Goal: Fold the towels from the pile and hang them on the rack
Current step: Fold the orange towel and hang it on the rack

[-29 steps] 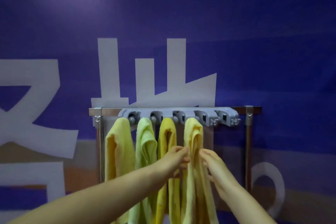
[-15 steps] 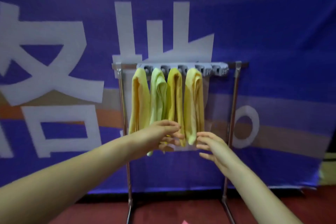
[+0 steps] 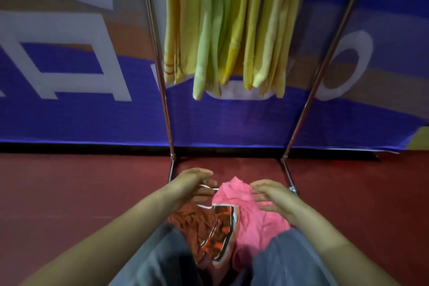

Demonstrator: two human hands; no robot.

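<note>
Rack: four hanging towels [image 3: 222,30]. From 9 to 3 o'clock: pale yellow towel [image 3: 181,25] with darker stripes near its hem, light green towel [image 3: 209,37], saturated yellow towel [image 3: 234,53], pale yellow towel [image 3: 269,37]. Rack legs [image 3: 162,76] chrome-silver. Pile at 6 o'clock: hot pink towel [image 3: 253,218], rust-brown towel [image 3: 192,220], plus an orange-and-dark-brown patterned cloth [image 3: 220,232] with a white border. Floor [image 3: 69,193] dark red. Backdrop banner [image 3: 232,121] blue-violet with white characters, tan and orange bands. Trousers [image 3: 285,260] grey-blue.

Four hung towels [image 3: 222,25], two piled [image 3: 232,223]
</note>
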